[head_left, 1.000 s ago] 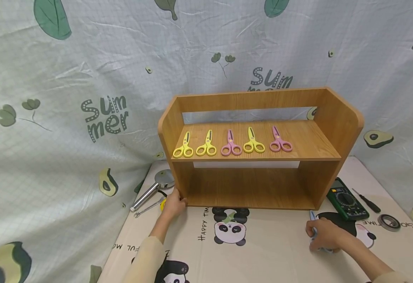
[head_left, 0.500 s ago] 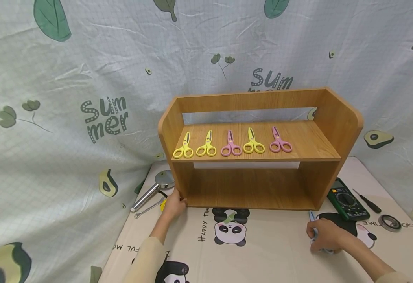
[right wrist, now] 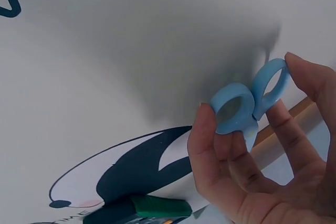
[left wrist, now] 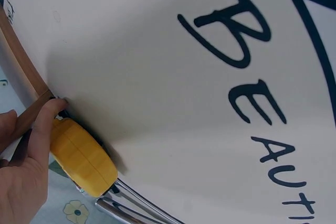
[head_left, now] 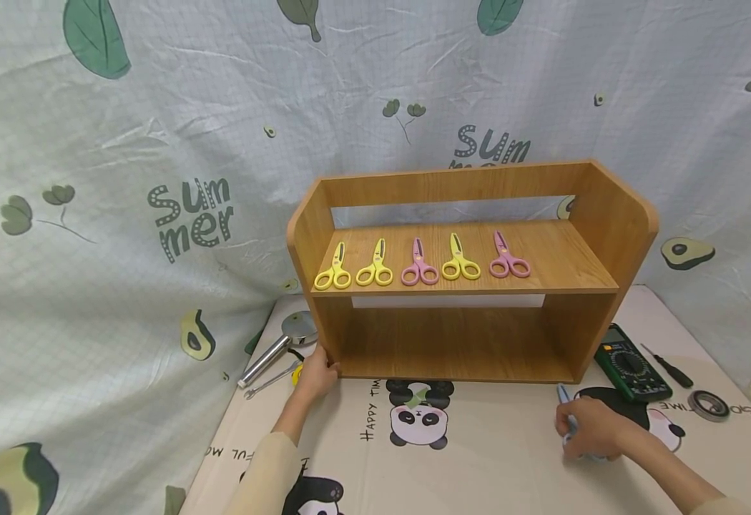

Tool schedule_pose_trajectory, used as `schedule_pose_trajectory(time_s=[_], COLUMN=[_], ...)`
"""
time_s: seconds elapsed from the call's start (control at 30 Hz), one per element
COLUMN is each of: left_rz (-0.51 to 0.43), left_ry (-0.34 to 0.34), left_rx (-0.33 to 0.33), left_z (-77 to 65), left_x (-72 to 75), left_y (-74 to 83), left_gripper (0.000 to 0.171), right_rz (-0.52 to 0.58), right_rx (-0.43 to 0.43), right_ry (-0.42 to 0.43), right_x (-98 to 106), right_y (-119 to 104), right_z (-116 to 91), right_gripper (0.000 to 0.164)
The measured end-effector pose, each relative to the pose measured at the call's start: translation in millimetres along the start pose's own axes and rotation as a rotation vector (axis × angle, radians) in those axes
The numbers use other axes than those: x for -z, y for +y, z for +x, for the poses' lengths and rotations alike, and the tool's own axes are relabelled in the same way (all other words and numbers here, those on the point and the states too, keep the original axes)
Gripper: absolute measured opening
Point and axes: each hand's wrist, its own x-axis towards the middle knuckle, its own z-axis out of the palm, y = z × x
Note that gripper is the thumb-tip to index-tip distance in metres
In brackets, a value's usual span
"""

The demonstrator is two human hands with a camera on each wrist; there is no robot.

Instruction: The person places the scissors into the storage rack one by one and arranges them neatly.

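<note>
A two-tier wooden shelf (head_left: 449, 343) stands on the table. My left hand (head_left: 315, 375) grips its lower left front corner; in the left wrist view, fingers and thumb sit on either side of the brown panel's edge. My right hand (head_left: 586, 428) holds blue scissors (right wrist: 249, 128) just above the table, in front of the shelf's right end. Thumb and fingers pinch the ring handles, and the blades point toward the shelf. On the upper tier, several yellow scissors (head_left: 374, 270) and pink scissors (head_left: 419, 270) lie in a row, tips toward the back.
Left of the shelf lie a strainer-like long-handled metal tool (head_left: 272, 357), a wrench (head_left: 272, 379) and a yellow tape measure (left wrist: 84, 156). To its right are a green multimeter (head_left: 633, 365), a screwdriver (head_left: 671, 368) and a roll of black tape (head_left: 709, 405). A printed curtain hangs behind.
The blue scissors' tip has tilted slightly to the left in my right hand. My left hand stays on the shelf corner, and the scissors on the shelf have not moved.
</note>
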Motion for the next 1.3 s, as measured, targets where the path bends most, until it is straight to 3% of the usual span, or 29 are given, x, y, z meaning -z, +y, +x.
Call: schedule_pose_trajectory(time_s=[0.43, 0.8, 0.97, 1.3], left_rz=[0.009, -0.012, -0.035, -0.001], left_ry=[-0.004, 0.029, 0.01, 0.021], left_rx=[0.005, -0.045, 0.006, -0.007], left_z=[0.9, -3.0, -2.2, 0.8], left_x=[-0.5, -0.5, -1.4, -0.6], left_y=[-2.6, -2.5, -0.4, -1.4], left_gripper=[0.045, 0.046, 0.049, 0.044], right_rz=[-0.006, -0.086, -0.119, -0.143], right_rx=[-0.005, 0.099, 0.169, 0.214], right_ry=[-0.039, -0.017, -0.006, -0.001], right_x=[8.9, 28.1, 38.9, 76.8], right_y=[-19.0, -44.9, -59.0, -90.6], right_z=[-11.1, -28.5, -37.4, -58.8], right_gripper=[0.027, 0.028, 0.028, 0.028])
